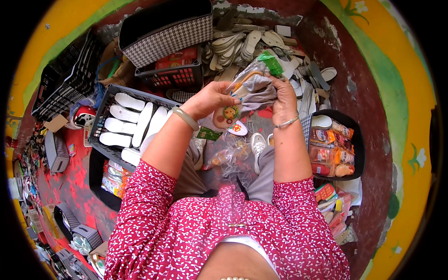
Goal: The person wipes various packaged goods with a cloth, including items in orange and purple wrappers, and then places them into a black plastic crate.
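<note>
Both hands are raised in front of me, over the floor between my knees. My left hand (210, 99) pinches the left side of a clear plastic bag with grey folded cloth (261, 93) inside. My right hand (283, 100) grips the bag's right side, its fingers partly behind it. A green label (271, 64) shows at the bag's top. Just below my left fingers is a tan insole-shaped piece with a cartoon face (227, 116); I cannot tell whether it is held with the bag. A small white piece with a red flower (238, 128) lies lower.
At left a dark crate (106, 140) holds white insoles. A houndstooth box (168, 41) stands on another crate (175, 75) at the back, beside piled insoles (233, 49). To the right, a black box (357, 149) contains orange-and-clear packets. Crumpled plastic (228, 156) lies between my feet.
</note>
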`<state>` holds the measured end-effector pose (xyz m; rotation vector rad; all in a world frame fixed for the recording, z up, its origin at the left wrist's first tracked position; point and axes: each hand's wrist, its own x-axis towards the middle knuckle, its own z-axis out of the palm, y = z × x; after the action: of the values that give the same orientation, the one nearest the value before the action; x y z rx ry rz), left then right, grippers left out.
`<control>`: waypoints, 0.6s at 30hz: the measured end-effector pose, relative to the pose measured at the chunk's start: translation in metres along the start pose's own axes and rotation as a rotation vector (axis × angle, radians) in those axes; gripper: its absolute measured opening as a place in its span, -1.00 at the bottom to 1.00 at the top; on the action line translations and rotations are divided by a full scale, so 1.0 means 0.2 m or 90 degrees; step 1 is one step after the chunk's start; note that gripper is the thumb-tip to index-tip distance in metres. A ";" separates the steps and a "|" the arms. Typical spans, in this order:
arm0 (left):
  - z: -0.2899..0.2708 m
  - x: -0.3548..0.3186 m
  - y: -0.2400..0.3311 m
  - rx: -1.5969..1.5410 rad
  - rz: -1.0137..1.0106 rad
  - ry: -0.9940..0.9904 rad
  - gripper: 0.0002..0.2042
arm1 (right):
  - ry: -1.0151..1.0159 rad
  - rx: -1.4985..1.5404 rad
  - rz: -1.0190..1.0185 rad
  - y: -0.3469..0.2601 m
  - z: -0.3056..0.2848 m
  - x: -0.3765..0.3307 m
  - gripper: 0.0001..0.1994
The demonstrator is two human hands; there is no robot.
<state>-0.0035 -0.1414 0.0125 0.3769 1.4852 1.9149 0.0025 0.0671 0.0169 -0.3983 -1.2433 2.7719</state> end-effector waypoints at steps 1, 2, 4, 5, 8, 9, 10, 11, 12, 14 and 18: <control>0.00 0.00 0.00 -0.007 -0.011 0.000 -0.69 | 0.027 -0.026 -0.017 0.00 0.01 -0.01 -0.79; -0.01 -0.01 0.00 -0.015 -0.022 0.001 -0.69 | 0.030 -0.028 -0.010 -0.01 -0.01 0.01 -0.80; -0.02 -0.03 0.02 -0.051 -0.054 -0.002 -0.69 | 0.037 -0.033 0.008 -0.05 -0.10 0.06 -0.82; -0.02 -0.03 0.01 -0.070 -0.070 -0.004 -0.69 | 0.083 -0.032 -0.023 -0.08 -0.13 0.06 -0.79; -0.05 -0.01 -0.02 -0.165 -0.056 -0.004 -0.66 | 0.009 0.118 -0.034 -0.25 -0.43 0.23 -0.71; -0.05 -0.01 -0.02 -0.249 -0.049 0.008 -0.61 | 0.047 0.125 -0.071 -0.27 -0.34 0.20 -0.66; -0.04 -0.02 -0.01 -0.274 -0.039 0.019 -0.59 | 0.086 0.130 -0.110 -0.31 -0.21 0.14 -0.61; -0.03 -0.02 0.00 -0.298 -0.029 0.026 -0.58 | 0.090 0.161 -0.122 -0.30 -0.13 0.09 -0.57; -0.02 -0.02 0.00 -0.323 -0.019 0.031 -0.56 | 0.073 0.148 -0.144 -0.26 -0.07 0.08 -0.58; -0.02 0.02 -0.04 -0.339 -0.005 0.023 -0.57 | 0.042 0.121 -0.189 -0.16 0.02 0.06 -0.58; 0.00 0.06 -0.10 -0.324 0.000 0.062 -0.64 | -0.148 -0.348 -0.156 0.13 0.13 0.05 -0.69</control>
<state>-0.0058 -0.1309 -0.0085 0.0519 0.9971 2.2454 -0.0125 0.0329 0.0126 0.0563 -1.9555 2.2919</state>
